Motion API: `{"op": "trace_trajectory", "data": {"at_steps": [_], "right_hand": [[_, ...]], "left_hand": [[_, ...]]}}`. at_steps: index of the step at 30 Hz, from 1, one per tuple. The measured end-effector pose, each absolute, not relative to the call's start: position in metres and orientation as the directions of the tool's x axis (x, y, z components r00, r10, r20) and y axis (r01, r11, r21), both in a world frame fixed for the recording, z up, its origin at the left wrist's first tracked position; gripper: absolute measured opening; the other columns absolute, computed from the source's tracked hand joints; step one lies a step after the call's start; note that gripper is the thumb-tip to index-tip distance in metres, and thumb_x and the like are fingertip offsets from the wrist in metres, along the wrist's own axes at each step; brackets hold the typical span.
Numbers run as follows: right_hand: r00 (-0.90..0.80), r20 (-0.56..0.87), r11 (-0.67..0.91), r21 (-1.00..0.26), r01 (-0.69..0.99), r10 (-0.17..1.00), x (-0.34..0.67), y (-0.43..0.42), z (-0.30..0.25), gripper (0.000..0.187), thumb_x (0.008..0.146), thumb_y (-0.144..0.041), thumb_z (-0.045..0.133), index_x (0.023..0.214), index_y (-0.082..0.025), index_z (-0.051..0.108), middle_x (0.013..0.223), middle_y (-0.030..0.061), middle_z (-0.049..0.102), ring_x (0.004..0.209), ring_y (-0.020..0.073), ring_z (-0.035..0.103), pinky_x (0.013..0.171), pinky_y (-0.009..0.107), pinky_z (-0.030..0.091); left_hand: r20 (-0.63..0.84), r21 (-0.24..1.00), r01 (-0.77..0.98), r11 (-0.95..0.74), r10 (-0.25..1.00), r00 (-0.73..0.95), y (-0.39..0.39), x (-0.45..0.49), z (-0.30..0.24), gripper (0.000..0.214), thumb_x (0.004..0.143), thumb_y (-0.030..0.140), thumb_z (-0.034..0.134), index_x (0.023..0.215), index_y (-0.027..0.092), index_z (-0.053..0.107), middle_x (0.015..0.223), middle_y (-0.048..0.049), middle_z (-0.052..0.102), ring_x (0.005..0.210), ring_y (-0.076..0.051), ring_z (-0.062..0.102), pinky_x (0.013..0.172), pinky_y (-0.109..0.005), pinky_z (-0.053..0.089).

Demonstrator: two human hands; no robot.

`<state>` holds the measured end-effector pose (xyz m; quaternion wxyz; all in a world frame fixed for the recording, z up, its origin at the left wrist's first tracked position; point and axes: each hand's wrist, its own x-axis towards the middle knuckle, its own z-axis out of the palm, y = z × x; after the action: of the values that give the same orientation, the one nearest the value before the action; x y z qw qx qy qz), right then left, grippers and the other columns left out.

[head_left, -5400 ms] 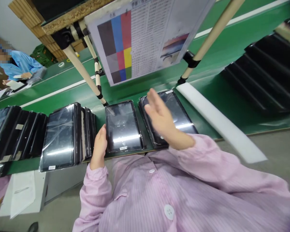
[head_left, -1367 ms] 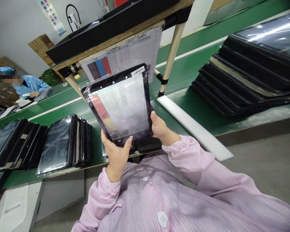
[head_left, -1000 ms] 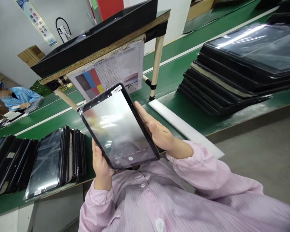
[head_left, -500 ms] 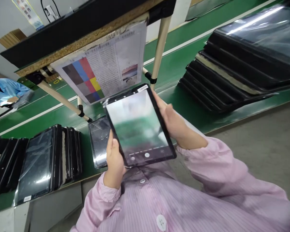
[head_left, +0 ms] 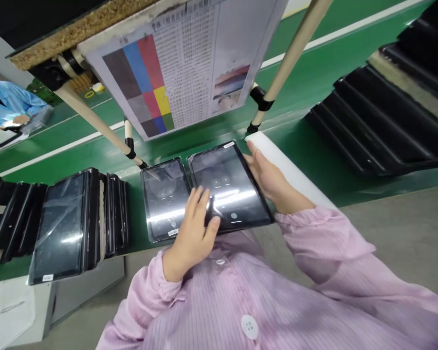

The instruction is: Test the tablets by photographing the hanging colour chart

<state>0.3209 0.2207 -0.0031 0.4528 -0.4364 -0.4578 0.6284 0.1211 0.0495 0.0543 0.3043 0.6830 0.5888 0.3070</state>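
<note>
A black tablet [head_left: 229,187] in clear film lies low over the green belt's near edge, its screen dark with a white button. My right hand [head_left: 270,180] holds its right edge. My left hand [head_left: 193,228] rests on its lower left corner, fingers spread on the screen and thumb on the bottom edge. A second tablet [head_left: 164,197] lies flat on the belt just left of it.
A colour test chart [head_left: 182,63] hangs from a shelf above the green conveyor belt [head_left: 306,78]. Tablets stand in a row [head_left: 62,218] at left; a fanned stack [head_left: 383,121] lies at right. A white foam strip [head_left: 288,165] sits beside my right hand. A person in blue [head_left: 10,102] works far left.
The tablet came down from being held up facing the chart to low over the belt. Its screen went from a live camera picture to dark. My left hand shifted onto the screen.
</note>
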Motion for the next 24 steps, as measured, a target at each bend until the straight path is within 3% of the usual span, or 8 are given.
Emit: {"op": "trace_trajectory", "data": {"at_steps": [3, 7, 10, 14, 19, 24], "right_hand": [[-0.142, 0.093, 0.095, -0.995, 0.008, 0.986, 0.333, 0.216, -0.005, 0.082, 0.092, -0.073, 0.046, 0.160, -0.030, 0.029, 0.159, 0.0058, 0.043, 0.151, 0.0258, 0.037, 0.125, 0.051, 0.030], [-0.191, 0.352, 0.397, -0.859, 0.323, 0.917, 0.353, 0.199, 0.007, 0.058, 0.099, -0.063, 0.042, 0.145, -0.030, 0.056, 0.153, 0.0072, 0.050, 0.144, 0.0275, 0.046, 0.122, 0.054, 0.034], [-0.313, 0.390, 0.499, -0.722, 0.479, 0.866, 0.353, 0.182, 0.021, 0.051, 0.101, -0.058, 0.039, 0.131, -0.030, 0.069, 0.149, 0.0085, 0.054, 0.139, 0.0306, 0.049, 0.117, 0.058, 0.036], [-0.454, 0.289, 0.533, -0.568, 0.628, 0.843, 0.338, 0.168, 0.029, 0.050, 0.104, -0.054, 0.033, 0.120, -0.033, 0.075, 0.154, 0.0054, 0.049, 0.145, 0.0369, 0.037, 0.112, 0.064, 0.032], [-0.525, 0.191, 0.554, -0.407, 0.726, 0.829, 0.319, 0.165, 0.027, 0.045, 0.105, -0.045, 0.034, 0.121, -0.035, 0.075, 0.158, 0.0020, 0.045, 0.147, 0.0388, 0.032, 0.107, 0.062, 0.033], [-0.512, 0.253, 0.571, -0.360, 0.738, 0.821, 0.318, 0.163, 0.024, 0.047, 0.105, -0.046, 0.032, 0.128, -0.034, 0.071, 0.162, 0.0033, 0.038, 0.147, 0.0401, 0.032, 0.105, 0.062, 0.034]], "left_hand": [[0.205, 0.613, 0.778, -0.135, 0.979, 0.008, 0.037, 0.095, 0.048, 0.040, 0.102, 0.032, 0.043, 0.137, 0.019, 0.059, 0.133, -0.0166, 0.057, 0.130, -0.028, 0.048, 0.111, -0.050, 0.040], [0.262, 0.266, 0.940, 0.212, 0.923, -0.282, 0.034, 0.063, 0.044, 0.038, 0.099, 0.028, 0.046, 0.126, 0.018, 0.071, 0.115, -0.0188, 0.052, 0.113, -0.034, 0.044, 0.098, -0.056, 0.041], [0.219, 0.126, 0.920, 0.372, 0.894, -0.391, 0.042, 0.051, 0.045, 0.041, 0.099, 0.029, 0.047, 0.133, 0.022, 0.068, 0.114, -0.0192, 0.048, 0.110, -0.036, 0.041, 0.093, -0.057, 0.040], [0.124, 0.060, 0.929, 0.364, 0.921, -0.369, 0.049, 0.048, 0.045, 0.042, 0.099, 0.031, 0.047, 0.136, 0.026, 0.066, 0.115, -0.0174, 0.047, 0.108, -0.036, 0.041, 0.093, -0.056, 0.039], [0.191, 0.116, 0.938, 0.327, 0.919, -0.344, 0.045, 0.051, 0.043, 0.041, 0.098, 0.029, 0.047, 0.133, 0.025, 0.068, 0.113, -0.0154, 0.044, 0.108, -0.033, 0.041, 0.094, -0.053, 0.039], [0.179, 0.162, 0.956, 0.246, 0.945, -0.273, 0.043, 0.060, 0.044, 0.037, 0.097, 0.026, 0.050, 0.128, 0.028, 0.071, 0.114, -0.0141, 0.043, 0.109, -0.032, 0.042, 0.095, -0.050, 0.039]]}}
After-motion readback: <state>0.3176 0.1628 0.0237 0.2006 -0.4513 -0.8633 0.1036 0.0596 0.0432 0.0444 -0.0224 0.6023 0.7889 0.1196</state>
